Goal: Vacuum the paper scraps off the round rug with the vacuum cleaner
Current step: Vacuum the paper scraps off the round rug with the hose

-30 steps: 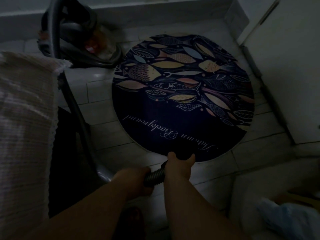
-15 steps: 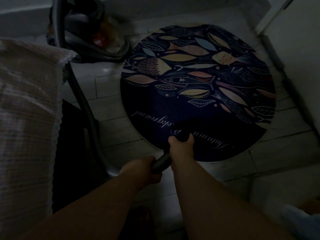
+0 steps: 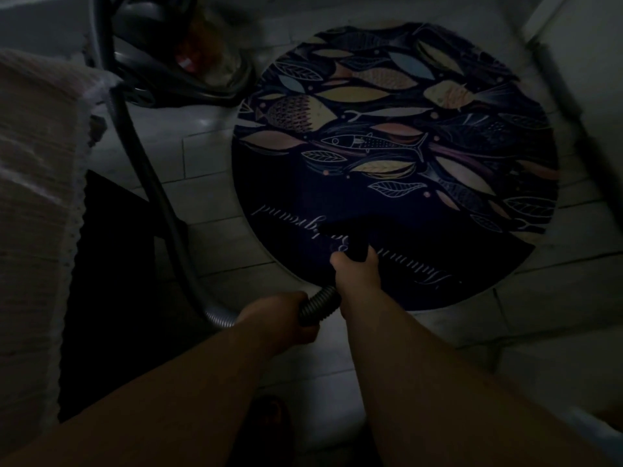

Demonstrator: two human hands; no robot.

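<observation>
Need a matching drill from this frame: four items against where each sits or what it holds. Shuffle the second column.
Items
1. left hand
2. right hand
3. vacuum body
4. nozzle

Places or states
A. on the near, lettered part of the round rug
B. on the floor tiles, by the rug's far left edge
C. grips the ribbed hose
D. grips the black tube just behind the nozzle

Pairs: 1-C, 2-D, 3-B, 4-A
</observation>
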